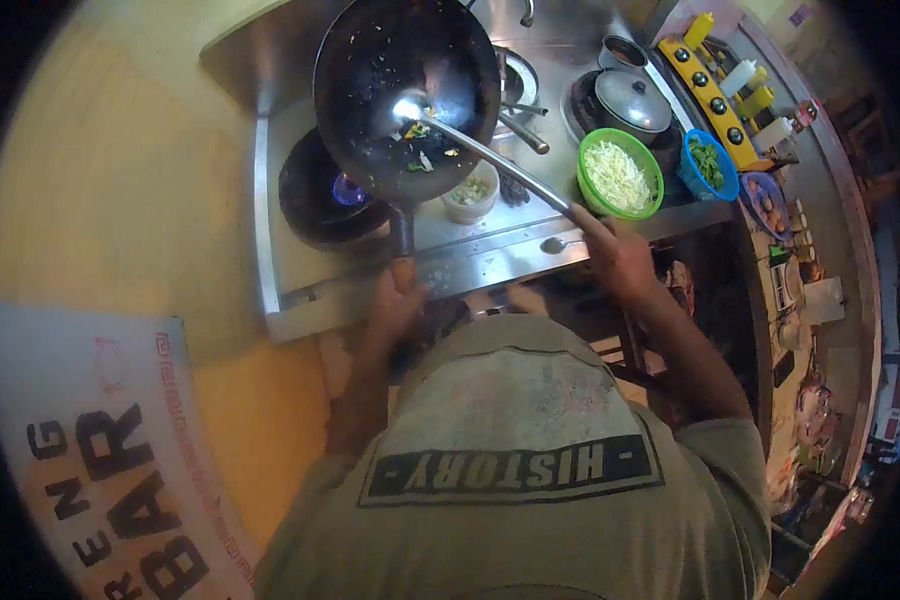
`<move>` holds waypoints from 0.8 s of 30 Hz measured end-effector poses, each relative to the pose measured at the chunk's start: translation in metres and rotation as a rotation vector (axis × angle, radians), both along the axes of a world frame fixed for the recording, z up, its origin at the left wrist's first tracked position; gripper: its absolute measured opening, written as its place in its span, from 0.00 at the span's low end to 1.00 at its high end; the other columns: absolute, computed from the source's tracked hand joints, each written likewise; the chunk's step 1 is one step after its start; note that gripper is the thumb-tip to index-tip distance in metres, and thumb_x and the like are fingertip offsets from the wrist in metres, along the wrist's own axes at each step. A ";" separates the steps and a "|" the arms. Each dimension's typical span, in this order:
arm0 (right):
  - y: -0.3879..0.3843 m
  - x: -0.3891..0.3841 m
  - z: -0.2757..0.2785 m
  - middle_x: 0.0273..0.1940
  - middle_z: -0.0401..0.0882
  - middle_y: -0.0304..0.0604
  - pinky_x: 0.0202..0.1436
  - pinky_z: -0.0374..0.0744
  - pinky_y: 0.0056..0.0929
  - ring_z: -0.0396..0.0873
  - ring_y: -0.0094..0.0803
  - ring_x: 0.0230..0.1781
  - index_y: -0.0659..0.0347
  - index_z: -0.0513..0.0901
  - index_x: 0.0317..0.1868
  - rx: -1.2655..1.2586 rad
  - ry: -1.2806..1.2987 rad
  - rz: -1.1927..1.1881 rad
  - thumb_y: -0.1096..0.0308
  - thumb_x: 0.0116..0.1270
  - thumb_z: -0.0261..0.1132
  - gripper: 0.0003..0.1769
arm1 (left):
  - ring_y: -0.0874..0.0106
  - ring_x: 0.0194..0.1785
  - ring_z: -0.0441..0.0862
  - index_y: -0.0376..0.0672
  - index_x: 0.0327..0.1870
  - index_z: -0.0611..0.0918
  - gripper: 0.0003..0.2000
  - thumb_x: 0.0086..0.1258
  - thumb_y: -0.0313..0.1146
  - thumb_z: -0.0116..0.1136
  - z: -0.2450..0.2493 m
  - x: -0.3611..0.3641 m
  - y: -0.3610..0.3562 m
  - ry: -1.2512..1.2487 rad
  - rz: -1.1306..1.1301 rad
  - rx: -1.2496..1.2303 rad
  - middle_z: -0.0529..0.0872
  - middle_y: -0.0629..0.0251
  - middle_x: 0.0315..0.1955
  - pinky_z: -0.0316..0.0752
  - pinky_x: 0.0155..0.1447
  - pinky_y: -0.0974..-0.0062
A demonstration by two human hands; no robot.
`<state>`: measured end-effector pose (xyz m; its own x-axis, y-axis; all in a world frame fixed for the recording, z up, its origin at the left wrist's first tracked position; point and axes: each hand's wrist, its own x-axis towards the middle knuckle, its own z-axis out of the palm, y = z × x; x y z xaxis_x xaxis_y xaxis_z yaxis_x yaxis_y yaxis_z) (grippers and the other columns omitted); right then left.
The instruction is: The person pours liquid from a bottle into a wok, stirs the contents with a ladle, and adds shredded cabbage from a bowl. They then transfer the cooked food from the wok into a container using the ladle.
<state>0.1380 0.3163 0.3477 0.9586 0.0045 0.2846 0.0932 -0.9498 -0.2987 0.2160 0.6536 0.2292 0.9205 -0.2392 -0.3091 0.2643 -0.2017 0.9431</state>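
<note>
A large dark wok (370,100) is raised and tilted above the burner (305,205), where a blue flame shows. My left hand (397,300) is closed round the wok's handle. In my right hand (618,258) is the long metal ladle (510,170), its shiny head resting inside the wok. Small bits of food (417,130), green, yellow and white, lie scattered near the ladle's head. Just right of the wok, a white tub (470,196) with chopped food stands on the steel counter.
Right of the ladle are a green basket (620,172) of shredded white vegetable, a blue basket (708,165) of green leaves and a lidded pot (633,100). Bottles (738,78) stand farther right. A spoon (553,244) lies on the counter's front edge (490,262).
</note>
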 end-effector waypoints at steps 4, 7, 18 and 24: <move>-0.029 -0.025 -0.001 0.37 0.80 0.49 0.40 0.79 0.40 0.80 0.48 0.38 0.43 0.74 0.62 0.083 0.150 -0.108 0.67 0.64 0.61 0.25 | 0.75 0.19 0.74 0.40 0.47 0.68 0.18 0.60 0.29 0.64 -0.014 0.001 0.000 -0.013 -0.011 0.014 0.74 0.67 0.22 0.72 0.22 0.74; -0.023 -0.014 -0.009 0.40 0.80 0.51 0.45 0.78 0.40 0.79 0.49 0.41 0.43 0.74 0.63 0.220 0.036 -0.106 0.67 0.65 0.61 0.25 | 0.76 0.19 0.74 0.40 0.48 0.68 0.19 0.60 0.29 0.64 -0.016 0.000 0.001 -0.024 -0.023 0.032 0.74 0.67 0.23 0.72 0.22 0.74; -0.023 -0.045 0.023 0.54 0.79 0.52 0.59 0.73 0.34 0.79 0.39 0.53 0.54 0.73 0.63 0.469 0.370 -0.212 0.73 0.64 0.60 0.25 | 0.65 0.39 0.80 0.36 0.51 0.74 0.26 0.55 0.39 0.69 -0.027 -0.005 0.004 -0.112 0.027 0.261 0.81 0.57 0.36 0.75 0.46 0.66; -0.014 -0.020 -0.006 0.46 0.81 0.49 0.48 0.78 0.38 0.80 0.46 0.44 0.48 0.73 0.63 0.330 0.125 -0.094 0.71 0.64 0.61 0.26 | 0.60 0.43 0.80 0.37 0.52 0.74 0.26 0.56 0.43 0.67 -0.039 -0.003 0.005 -0.085 0.010 0.171 0.81 0.51 0.39 0.74 0.48 0.63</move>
